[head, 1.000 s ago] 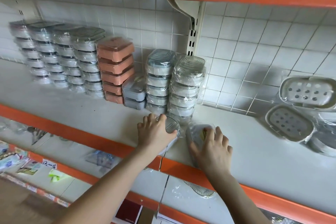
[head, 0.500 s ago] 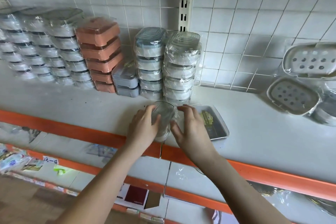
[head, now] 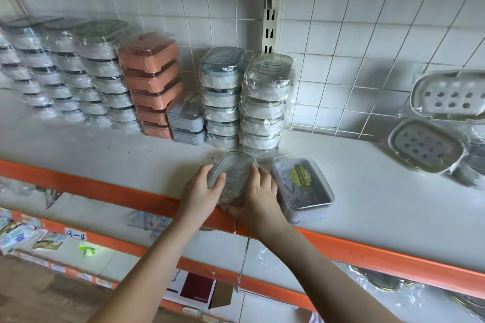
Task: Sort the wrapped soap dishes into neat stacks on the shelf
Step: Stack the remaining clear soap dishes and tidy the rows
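Note:
A wrapped grey ribbed soap dish [head: 233,172] sits near the front of the white shelf [head: 105,149], clasped from both sides. My left hand [head: 200,193] grips its left edge and my right hand [head: 258,198] its right edge. Just right of it lies a clear rectangular soap box [head: 301,186] with a gold label. Behind stand two tall stacks of wrapped grey dishes [head: 265,105], a short stack of grey boxes [head: 185,123], a salmon-coloured stack [head: 152,81] and several more grey stacks [head: 78,73] to the left.
Two loose wrapped dishes with drain holes [head: 430,144] lean against the tiled wall at the right. An orange rail [head: 393,254] edges the shelf front. A white bracket upright [head: 271,8] rises behind the stacks. A lower shelf holds packaged goods.
My right hand left the clear box and moved left onto the ribbed dish, so both hands now clasp it. The view has tilted downward and closer.

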